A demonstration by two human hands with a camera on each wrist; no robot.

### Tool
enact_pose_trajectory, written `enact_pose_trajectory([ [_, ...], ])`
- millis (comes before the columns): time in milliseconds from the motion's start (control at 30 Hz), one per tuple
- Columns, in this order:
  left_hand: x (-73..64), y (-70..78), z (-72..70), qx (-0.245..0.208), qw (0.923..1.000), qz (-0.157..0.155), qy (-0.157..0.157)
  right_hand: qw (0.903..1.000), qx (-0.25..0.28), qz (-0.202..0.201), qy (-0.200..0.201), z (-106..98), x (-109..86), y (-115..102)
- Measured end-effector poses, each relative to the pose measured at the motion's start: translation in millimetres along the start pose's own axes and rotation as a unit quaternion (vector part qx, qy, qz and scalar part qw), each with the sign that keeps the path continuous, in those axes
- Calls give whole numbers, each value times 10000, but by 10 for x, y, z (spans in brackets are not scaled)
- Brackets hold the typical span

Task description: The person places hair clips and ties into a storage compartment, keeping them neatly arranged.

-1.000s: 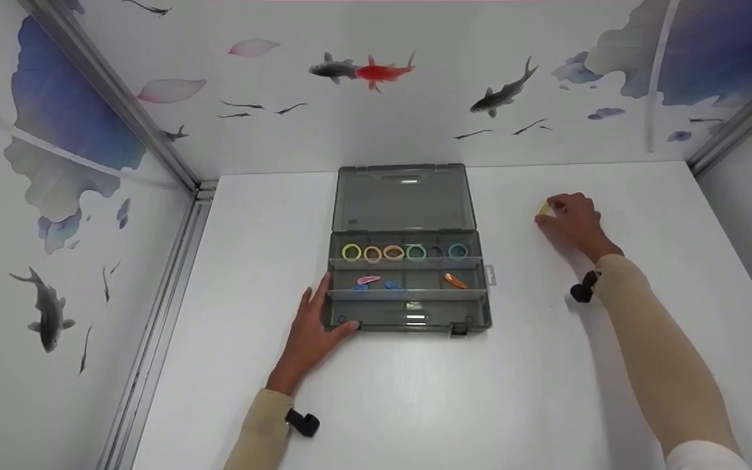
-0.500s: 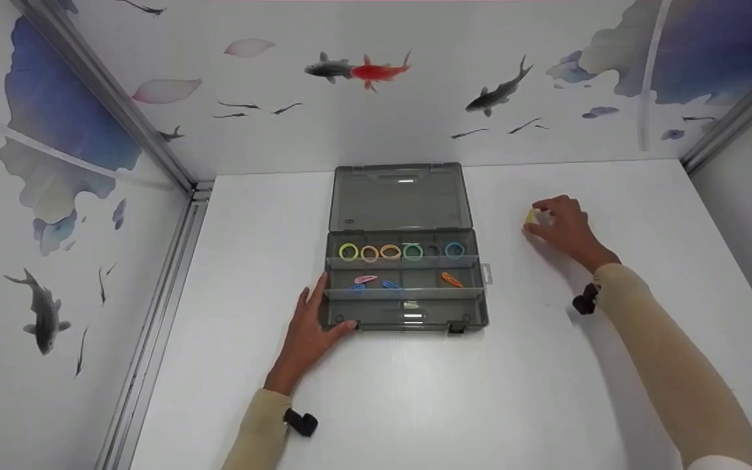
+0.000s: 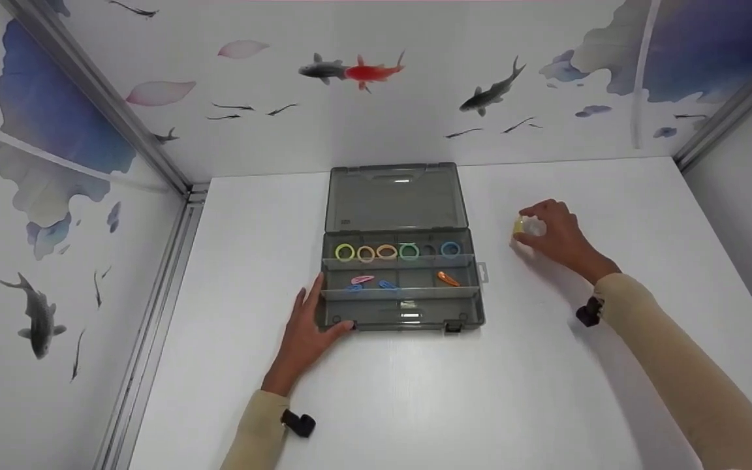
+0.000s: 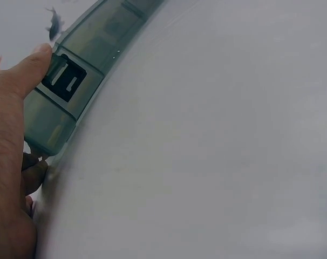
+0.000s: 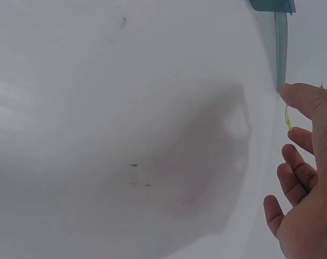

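Note:
A grey see-through storage box [image 3: 376, 313] stands with its lid [image 3: 394, 199] laid back. My left hand [image 3: 304, 339] grips its front left corner, thumb [image 4: 36, 67] on the front wall near the latch [image 4: 65, 77] and fingers along the left side. To the right of the box, my right hand [image 3: 559, 232] pinches a small, thin yellow object [image 3: 518, 227] between thumb and forefinger. The right wrist view shows only its thin yellow edge [image 5: 287, 117]; its kind is unclear. Several coloured rings sit in the back row, among them a green ring [image 3: 409, 251].
The middle row holds snap hair clips: an orange clip [image 3: 448, 279] at right, a pink clip [image 3: 363, 279] and blue clips at left. A hanging tab [image 3: 484, 272] juts from the box's right side. The white table [image 3: 402, 405] meets a printed back wall [image 3: 402, 130].
My right hand has moved left and slightly toward me, carrying the yellow object nearer the box. My left hand stays on the box corner. The head view has shifted slightly.

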State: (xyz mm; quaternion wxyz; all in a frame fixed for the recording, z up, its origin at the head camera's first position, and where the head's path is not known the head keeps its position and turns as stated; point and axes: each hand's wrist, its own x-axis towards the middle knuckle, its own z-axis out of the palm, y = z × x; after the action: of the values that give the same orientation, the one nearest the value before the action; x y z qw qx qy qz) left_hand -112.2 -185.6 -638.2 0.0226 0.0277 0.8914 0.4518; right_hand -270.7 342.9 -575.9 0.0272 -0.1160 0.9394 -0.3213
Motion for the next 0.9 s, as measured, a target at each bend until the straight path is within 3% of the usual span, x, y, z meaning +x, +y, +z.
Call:
enact_pose_trajectory([
  [600,-2,-17,1,11,9999,133,22,9937,-165,-1090,203,29,-177,-350],
  [900,-3,-20,1,26,9998,189,52,9891,-186,-1459,54,120,-253,-469],
])
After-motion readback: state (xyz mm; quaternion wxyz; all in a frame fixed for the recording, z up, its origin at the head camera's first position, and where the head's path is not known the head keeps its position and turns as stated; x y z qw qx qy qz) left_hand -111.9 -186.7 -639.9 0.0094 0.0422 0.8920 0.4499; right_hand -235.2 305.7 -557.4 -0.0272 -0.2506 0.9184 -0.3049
